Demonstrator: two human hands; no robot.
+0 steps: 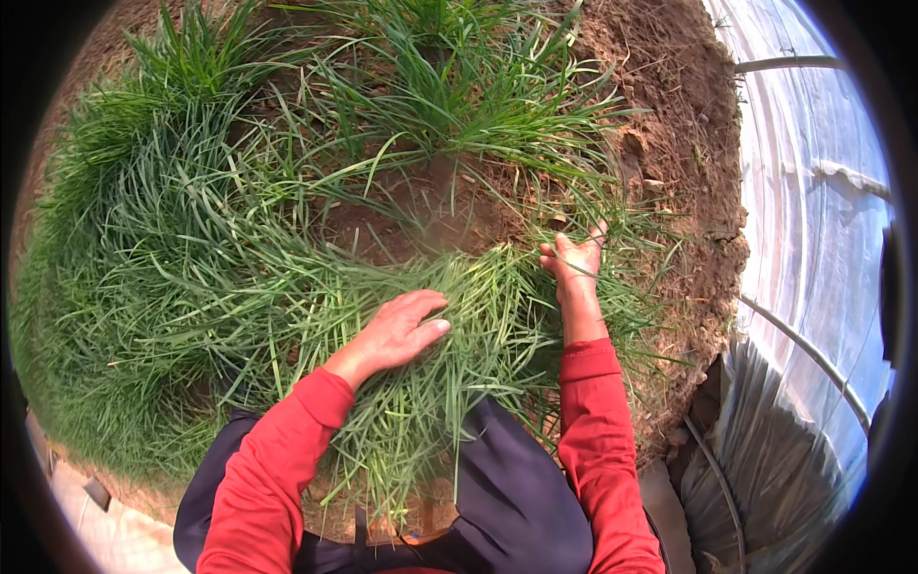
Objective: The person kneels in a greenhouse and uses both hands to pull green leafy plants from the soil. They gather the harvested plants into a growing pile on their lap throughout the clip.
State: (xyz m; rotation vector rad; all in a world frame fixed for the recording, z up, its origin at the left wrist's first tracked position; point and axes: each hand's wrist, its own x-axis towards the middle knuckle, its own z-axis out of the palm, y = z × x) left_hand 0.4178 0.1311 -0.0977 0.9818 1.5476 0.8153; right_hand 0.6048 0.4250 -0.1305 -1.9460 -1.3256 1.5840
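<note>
A heap of loose, flat, grass-like green leaves [495, 316], which look like garlic chives, lies in front of me and spills down between my knees. My left hand [394, 331] rests on the heap's left side, palm down, thumb held apart from the fingers. Farther forward, at the heap's right end, is my right hand [576, 260]. Its fingers are spread among thin leaves, and nothing is plainly gripped in it. Just beyond both hands shows a patch of bare brown soil [430, 208]. Rooted clumps of the same leaves [452, 100] stand behind that patch.
Dense leaves [165, 237] cover the ground at left, many leaning over. A rough soil bank [688, 151] runs along the right. Past it rises a translucent plastic film wall [796, 194] with curved hoops [810, 351]. My dark trouser leg [523, 488] borders the heap.
</note>
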